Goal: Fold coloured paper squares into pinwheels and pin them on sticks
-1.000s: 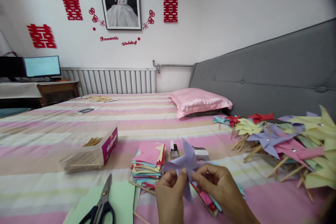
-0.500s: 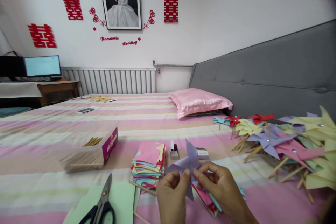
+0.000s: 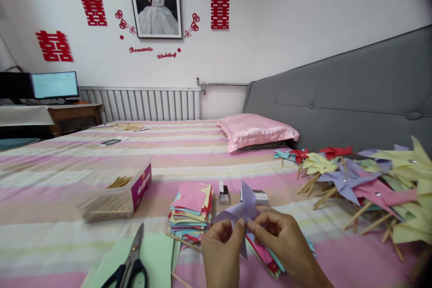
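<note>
A purple paper pinwheel [image 3: 248, 202] is held up between my two hands, its blades folded toward the middle. My left hand [image 3: 222, 245] pinches it with the thumb near the centre. From the other side my right hand [image 3: 281, 234] closes thumb and finger on the same centre; whether a pin sits there is hidden. Below the right hand lie pink and blue paper pieces [image 3: 265, 256], partly covered. Just left of the hands stands a stack of coloured paper squares [image 3: 191, 209]. Behind the pinwheel are a small open box [image 3: 223, 193] and a second small box [image 3: 260, 197].
Black-handled scissors [image 3: 133, 256] lie on green paper [image 3: 157, 256] at lower left. A clear plastic box [image 3: 116, 195] holds wooden sticks. Finished pinwheels [image 3: 374, 189] on sticks are piled at right. A pink pillow [image 3: 258, 130] rests by the grey headboard [image 3: 337, 85].
The pinwheel has tilted slightly and shifted a little right at its top. The right fingers have moved slightly closer to the centre. Everything else stays put.
</note>
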The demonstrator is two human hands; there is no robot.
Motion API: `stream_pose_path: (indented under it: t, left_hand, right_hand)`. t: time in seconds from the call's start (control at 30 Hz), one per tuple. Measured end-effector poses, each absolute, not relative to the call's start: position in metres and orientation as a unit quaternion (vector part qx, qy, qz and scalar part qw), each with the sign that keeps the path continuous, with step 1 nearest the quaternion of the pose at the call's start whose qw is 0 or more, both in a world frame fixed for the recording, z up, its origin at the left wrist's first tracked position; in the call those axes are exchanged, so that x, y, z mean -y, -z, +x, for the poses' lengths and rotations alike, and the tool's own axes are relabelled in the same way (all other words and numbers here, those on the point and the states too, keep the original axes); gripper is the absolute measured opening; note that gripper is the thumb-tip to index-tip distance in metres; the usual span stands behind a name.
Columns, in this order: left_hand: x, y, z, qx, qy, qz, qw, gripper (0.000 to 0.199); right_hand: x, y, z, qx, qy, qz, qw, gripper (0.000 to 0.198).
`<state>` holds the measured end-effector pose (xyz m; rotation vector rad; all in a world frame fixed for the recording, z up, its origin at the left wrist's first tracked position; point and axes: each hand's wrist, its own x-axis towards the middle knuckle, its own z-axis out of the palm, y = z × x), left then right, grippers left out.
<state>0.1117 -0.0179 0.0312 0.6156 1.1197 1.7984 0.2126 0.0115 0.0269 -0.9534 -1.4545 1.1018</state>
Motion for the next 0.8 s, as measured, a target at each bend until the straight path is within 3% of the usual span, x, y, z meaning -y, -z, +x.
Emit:
stream_pose_path:
  t: [0.37, 0.57, 0.8]
  left_hand:
    - [0.018, -0.034, 0.079, -0.486, -0.740, 0.188, 0.426, 0.018]
    - [0.017, -0.035, 0.071, -0.492, -0.746, 0.177, 0.413, 0.019]
    - [0.014, -0.035, 0.074, -0.457, -0.753, 0.171, 0.441, 0.018]
  right_hand:
    - [-0.018, -0.024, 0.218, 0.545, -0.480, -0.437, 0.531, 0.030]
    - [-0.024, 0.005, 0.216, 0.702, -0.407, -0.474, 0.342, 0.019]
    - [-0.023, 0.019, 0.218, 0.811, -0.259, -0.459, 0.253, 0.026]
